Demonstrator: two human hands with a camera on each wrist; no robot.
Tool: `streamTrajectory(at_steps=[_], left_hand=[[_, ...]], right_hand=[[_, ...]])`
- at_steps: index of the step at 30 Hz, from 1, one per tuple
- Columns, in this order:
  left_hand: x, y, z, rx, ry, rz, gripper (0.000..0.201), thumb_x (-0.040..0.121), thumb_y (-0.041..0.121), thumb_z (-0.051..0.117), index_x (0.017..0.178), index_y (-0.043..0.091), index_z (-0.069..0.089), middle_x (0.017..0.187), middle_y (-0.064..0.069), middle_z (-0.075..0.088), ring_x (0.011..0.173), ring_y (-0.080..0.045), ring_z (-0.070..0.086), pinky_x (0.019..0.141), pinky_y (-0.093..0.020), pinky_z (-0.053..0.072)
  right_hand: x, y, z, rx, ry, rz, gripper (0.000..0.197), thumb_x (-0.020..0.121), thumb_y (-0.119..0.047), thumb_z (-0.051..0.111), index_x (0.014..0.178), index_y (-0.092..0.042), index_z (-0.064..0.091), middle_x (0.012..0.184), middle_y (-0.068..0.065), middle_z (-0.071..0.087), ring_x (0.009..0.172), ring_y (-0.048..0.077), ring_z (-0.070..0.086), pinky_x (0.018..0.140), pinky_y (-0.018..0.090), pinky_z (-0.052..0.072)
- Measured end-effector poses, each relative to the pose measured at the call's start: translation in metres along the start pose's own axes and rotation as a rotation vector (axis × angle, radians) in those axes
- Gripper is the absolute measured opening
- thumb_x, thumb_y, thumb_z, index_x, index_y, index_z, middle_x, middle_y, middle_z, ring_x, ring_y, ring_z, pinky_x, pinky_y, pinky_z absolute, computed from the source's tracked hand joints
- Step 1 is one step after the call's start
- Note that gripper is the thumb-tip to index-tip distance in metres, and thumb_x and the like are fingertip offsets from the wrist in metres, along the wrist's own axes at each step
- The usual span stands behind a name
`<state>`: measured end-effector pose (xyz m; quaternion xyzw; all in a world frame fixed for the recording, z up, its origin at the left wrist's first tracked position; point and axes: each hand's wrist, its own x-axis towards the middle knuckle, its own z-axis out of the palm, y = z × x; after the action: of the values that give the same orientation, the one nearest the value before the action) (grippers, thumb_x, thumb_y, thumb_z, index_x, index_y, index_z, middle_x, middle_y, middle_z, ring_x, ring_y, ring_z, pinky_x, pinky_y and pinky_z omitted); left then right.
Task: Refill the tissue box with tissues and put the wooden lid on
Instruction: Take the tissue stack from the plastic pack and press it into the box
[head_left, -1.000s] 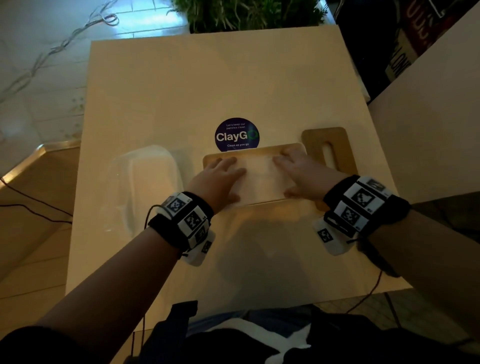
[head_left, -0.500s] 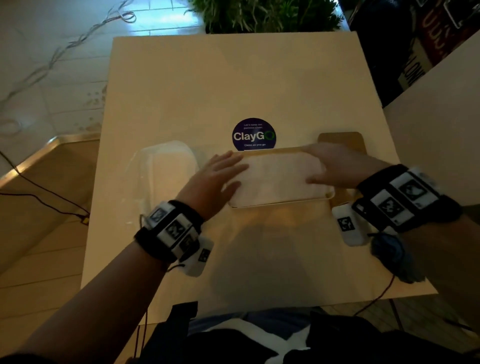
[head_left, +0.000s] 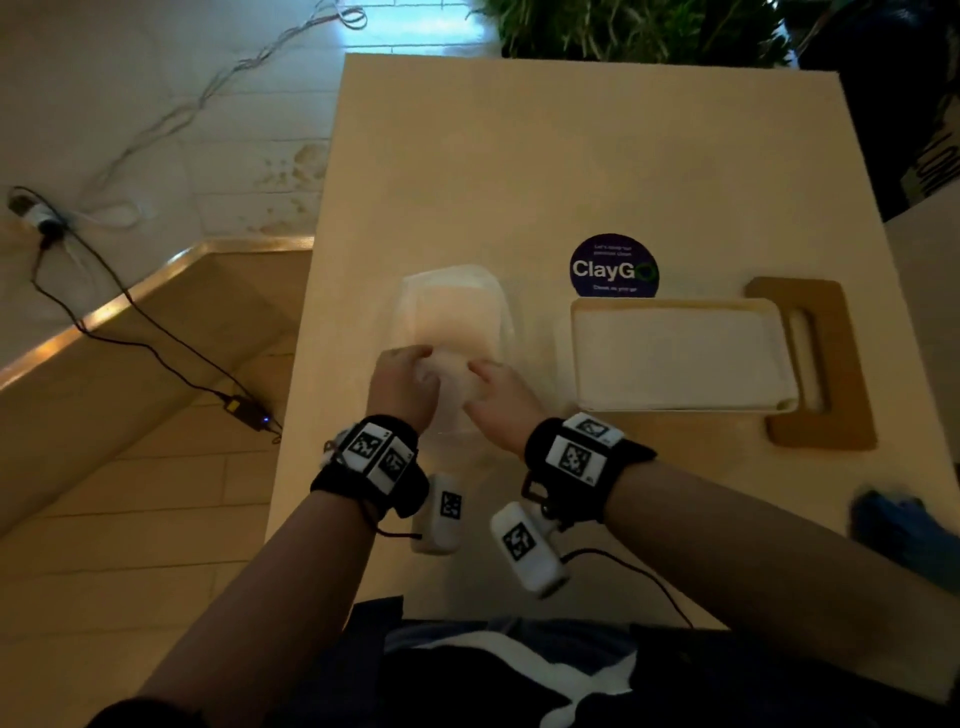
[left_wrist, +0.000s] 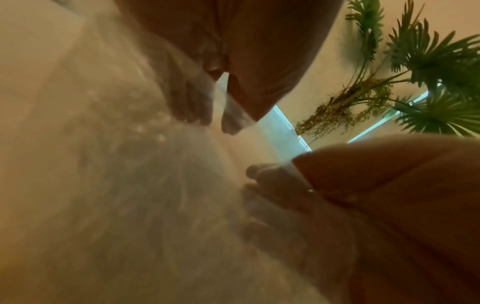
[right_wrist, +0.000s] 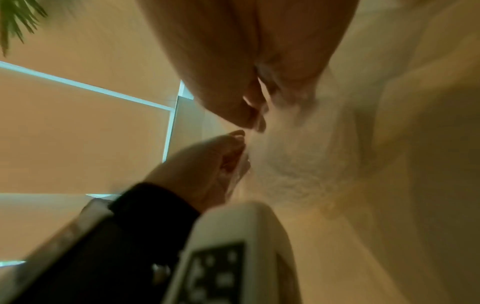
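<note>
Both hands are pinching the near end of the clear plastic tissue pack (head_left: 451, 317): the left hand (head_left: 402, 387) is gripping its left corner with curled fingers, and the right hand (head_left: 501, 397) is gripping the wrapper just beside it. In the left wrist view the fingers (left_wrist: 192, 102) are showing through the cloudy film, so the plastic is lying between them and the lens. The pack is lying on the table (head_left: 571, 171) with its long side pointing away from the person.

To its right, a little apart, the tissue box (head_left: 680, 353) is sitting open with white tissues filling it up to the rim. The wooden lid (head_left: 826, 364) is lying flat against the box's right side, its slot showing, partly tucked under the box edge. A round dark sticker (head_left: 614, 266) reading ClayGo is sitting just behind the box's far left corner. Nothing is standing between the hands and the box.

The table is pale and smooth. Green plants (head_left: 639, 31) are growing beyond its far edge, cables (head_left: 156, 343) are trailing over the tiled floor on the left, and something blue (head_left: 904, 530) is showing at the right edge.
</note>
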<state>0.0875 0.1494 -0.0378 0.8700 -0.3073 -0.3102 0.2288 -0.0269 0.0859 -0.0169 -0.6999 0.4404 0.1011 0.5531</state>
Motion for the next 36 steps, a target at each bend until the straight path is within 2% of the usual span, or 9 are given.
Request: streamTrajectory(at_steps=[2, 10, 13, 16, 22, 25, 29, 32, 36], left_hand=[[0.003, -0.004, -0.002, -0.062, 0.01, -0.034, 0.042, 0.088, 0.015, 0.05, 0.129, 0.009, 0.049, 0.133, -0.016, 0.05, 0.121, -0.031, 0.048, 0.101, -0.035, 0.038], [0.007, 0.001, -0.01, -0.385, 0.07, -0.166, 0.054, 0.084, 0.017, 0.063, 0.131, 0.01, 0.038, 0.099, -0.003, 0.055, 0.089, -0.019, 0.05, 0.079, -0.03, 0.041], [0.01, 0.002, -0.012, -0.471, 0.033, -0.163, 0.039, 0.082, 0.014, 0.065, 0.118, 0.008, 0.051, 0.1, -0.006, 0.058, 0.091, -0.025, 0.056, 0.08, -0.034, 0.047], [0.004, 0.003, -0.015, -0.644, -0.063, -0.115, 0.017, 0.083, 0.006, 0.061, 0.098, 0.012, 0.061, 0.092, -0.007, 0.064, 0.094, -0.033, 0.062, 0.082, -0.044, 0.053], [-0.006, 0.002, -0.029, -0.959, -0.258, -0.066, 0.039, 0.074, 0.01, 0.059, 0.112, 0.016, 0.056, 0.107, -0.015, 0.063, 0.1, -0.033, 0.06, 0.087, -0.048, 0.051], [-0.009, 0.01, -0.028, -0.88, -0.25, -0.02, 0.036, 0.085, 0.027, 0.055, 0.12, 0.023, 0.046, 0.115, -0.009, 0.06, 0.106, -0.025, 0.058, 0.088, -0.042, 0.05], [-0.013, 0.023, -0.03, -0.812, -0.115, -0.059, 0.024, 0.098, 0.033, 0.034, 0.1, 0.021, 0.055, 0.099, -0.005, 0.062, 0.101, -0.026, 0.059, 0.092, -0.043, 0.048], [-0.02, 0.03, -0.036, -0.821, -0.106, 0.017, 0.02, 0.095, 0.032, 0.043, 0.102, 0.018, 0.057, 0.095, -0.002, 0.063, 0.089, -0.017, 0.061, 0.083, -0.037, 0.052], [-0.031, 0.046, -0.033, -0.452, -0.191, 0.27, 0.022, 0.087, 0.028, 0.06, 0.102, 0.012, 0.059, 0.091, 0.0, 0.065, 0.082, -0.014, 0.063, 0.071, -0.029, 0.054]], right_hand=[[0.008, -0.001, 0.005, 0.034, 0.116, 0.043, 0.06, 0.088, -0.008, 0.051, 0.144, -0.01, 0.031, 0.156, 0.012, 0.016, 0.144, 0.026, 0.017, 0.117, 0.033, 0.019], [0.011, -0.001, 0.002, 0.251, 0.327, 0.005, 0.049, 0.084, 0.001, 0.051, 0.131, -0.011, 0.049, 0.131, 0.011, 0.051, 0.124, 0.022, 0.047, 0.102, 0.029, 0.039], [0.013, 0.0, -0.001, 0.346, 0.357, 0.015, 0.044, 0.085, -0.002, 0.056, 0.126, -0.013, 0.047, 0.124, 0.011, 0.055, 0.117, 0.023, 0.052, 0.099, 0.034, 0.045], [0.016, -0.001, -0.005, 0.459, 0.357, 0.05, 0.062, 0.082, -0.015, 0.067, 0.135, -0.016, 0.034, 0.123, 0.005, 0.053, 0.109, 0.02, 0.054, 0.096, 0.038, 0.048], [0.014, -0.006, -0.013, 0.612, 0.213, -0.003, 0.092, 0.058, -0.042, 0.084, 0.135, -0.02, 0.039, 0.123, 0.007, 0.061, 0.111, 0.026, 0.06, 0.095, 0.052, 0.051], [0.009, -0.017, -0.011, 0.585, 0.188, -0.059, 0.081, 0.057, -0.055, 0.078, 0.126, -0.021, 0.052, 0.119, 0.005, 0.065, 0.109, 0.025, 0.061, 0.095, 0.05, 0.051], [-0.005, -0.032, -0.014, 0.499, 0.231, -0.119, 0.05, 0.086, -0.042, 0.061, 0.126, -0.014, 0.053, 0.119, 0.009, 0.064, 0.109, 0.028, 0.06, 0.097, 0.051, 0.049], [-0.021, -0.042, -0.028, 0.57, 0.365, -0.148, 0.041, 0.088, -0.035, 0.06, 0.12, -0.01, 0.058, 0.115, 0.012, 0.066, 0.104, 0.029, 0.062, 0.093, 0.052, 0.051], [-0.045, -0.038, -0.064, 0.973, 0.491, -0.147, 0.013, 0.087, -0.023, 0.064, 0.097, -0.014, 0.064, 0.099, 0.009, 0.07, 0.093, 0.027, 0.067, 0.087, 0.049, 0.055]])
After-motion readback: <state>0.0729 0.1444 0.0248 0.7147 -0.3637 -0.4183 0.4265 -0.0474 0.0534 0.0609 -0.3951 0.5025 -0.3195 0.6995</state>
